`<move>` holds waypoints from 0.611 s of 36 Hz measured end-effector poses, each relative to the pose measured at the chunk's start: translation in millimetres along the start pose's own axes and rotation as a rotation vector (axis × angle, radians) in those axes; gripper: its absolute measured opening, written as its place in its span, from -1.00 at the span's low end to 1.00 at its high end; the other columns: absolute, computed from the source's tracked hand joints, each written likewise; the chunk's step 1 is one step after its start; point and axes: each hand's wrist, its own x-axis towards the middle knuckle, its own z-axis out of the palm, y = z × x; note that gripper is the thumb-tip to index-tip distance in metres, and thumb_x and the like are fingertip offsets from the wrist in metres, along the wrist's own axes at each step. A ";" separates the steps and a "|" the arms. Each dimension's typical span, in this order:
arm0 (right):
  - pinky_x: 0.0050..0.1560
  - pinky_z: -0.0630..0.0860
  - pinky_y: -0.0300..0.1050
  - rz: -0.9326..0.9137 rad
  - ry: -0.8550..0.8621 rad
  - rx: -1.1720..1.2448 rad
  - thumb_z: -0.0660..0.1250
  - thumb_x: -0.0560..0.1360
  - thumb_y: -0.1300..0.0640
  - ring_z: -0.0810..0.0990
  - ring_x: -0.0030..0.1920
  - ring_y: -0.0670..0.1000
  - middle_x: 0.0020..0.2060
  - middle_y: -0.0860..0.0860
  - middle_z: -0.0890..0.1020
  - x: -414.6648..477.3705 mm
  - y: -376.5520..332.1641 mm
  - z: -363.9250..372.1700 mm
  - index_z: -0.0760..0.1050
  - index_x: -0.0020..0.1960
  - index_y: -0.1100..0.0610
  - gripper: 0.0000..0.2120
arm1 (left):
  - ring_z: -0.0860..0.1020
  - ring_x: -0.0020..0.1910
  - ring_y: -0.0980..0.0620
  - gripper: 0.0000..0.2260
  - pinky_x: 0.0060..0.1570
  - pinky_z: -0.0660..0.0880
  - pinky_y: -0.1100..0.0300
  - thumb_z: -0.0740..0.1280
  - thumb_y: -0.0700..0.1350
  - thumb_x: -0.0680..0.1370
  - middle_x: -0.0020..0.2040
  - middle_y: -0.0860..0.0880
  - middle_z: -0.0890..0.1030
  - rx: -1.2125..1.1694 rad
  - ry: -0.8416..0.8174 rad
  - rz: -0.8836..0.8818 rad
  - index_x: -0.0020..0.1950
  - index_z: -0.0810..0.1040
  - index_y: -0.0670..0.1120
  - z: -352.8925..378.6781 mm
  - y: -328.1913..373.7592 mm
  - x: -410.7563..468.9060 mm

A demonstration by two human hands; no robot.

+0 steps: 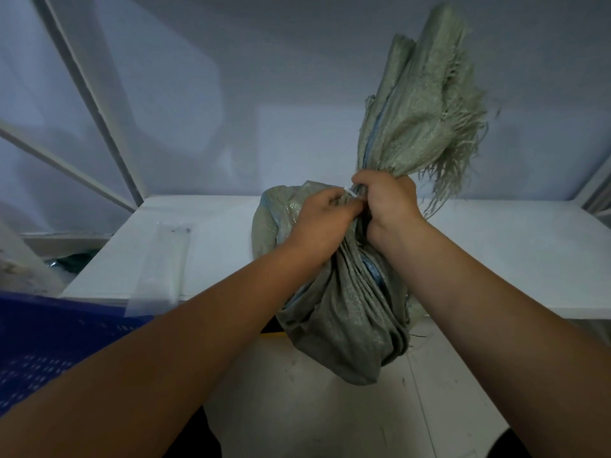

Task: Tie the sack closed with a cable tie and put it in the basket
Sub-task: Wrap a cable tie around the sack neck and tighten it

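Note:
A grey-green woven sack [344, 312] hangs over the front edge of a white table [496, 252], its gathered neck held upright. Above the neck, the frayed open top [426, 104] fans upward. My right hand [388, 201] grips the bunched neck. My left hand [320, 219] is at the neck beside it, its fingers curled on a thin white cable tie [351, 192] that shows between the two hands. How far the tie goes round the neck is hidden by my fingers. The blue perforated basket [49, 342] sits low at the left.
A clear plastic packet [162, 262] lies on the table's left part. White frame bars [96, 104] rise at the left, with a plain wall behind. The pale floor [330, 408] shows below the sack, between my forearms.

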 end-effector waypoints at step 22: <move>0.03 0.65 0.30 0.063 -0.048 -0.169 0.37 0.47 0.40 0.65 -0.07 0.21 -0.15 0.15 0.57 -1.0 -9.7 -5.3 0.38 -0.17 0.13 -0.76 | 0.55 -0.18 -0.06 -0.63 -0.06 0.45 0.07 0.52 0.04 0.46 -0.16 -0.27 0.63 0.267 -0.198 0.051 -0.05 0.64 -0.29 -30.1 4.8 12.5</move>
